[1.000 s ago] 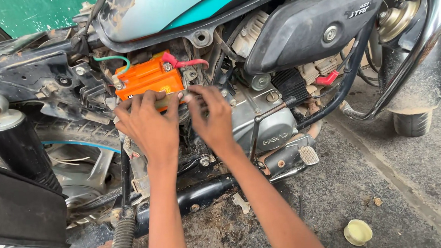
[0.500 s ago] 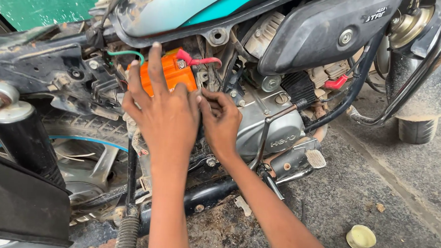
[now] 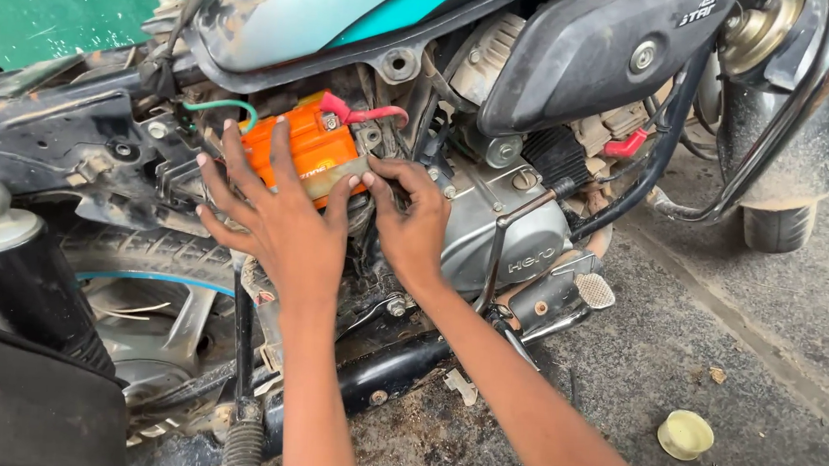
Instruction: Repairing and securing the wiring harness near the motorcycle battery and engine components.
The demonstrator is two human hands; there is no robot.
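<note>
While the left hand (image 3: 280,222) lay spread flat against the orange battery (image 3: 308,149), wedged in the motorbike frame (image 3: 83,139) left of the engine (image 3: 508,232), the right hand (image 3: 413,225) pinched its near corner in a narrow grip. Such a loose hold risked the battery slipping, tugging the red wire (image 3: 373,115).

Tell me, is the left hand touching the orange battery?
Touching. The head view shows the left hand spread against the orange battery, its fingers lying across the front face.
</note>
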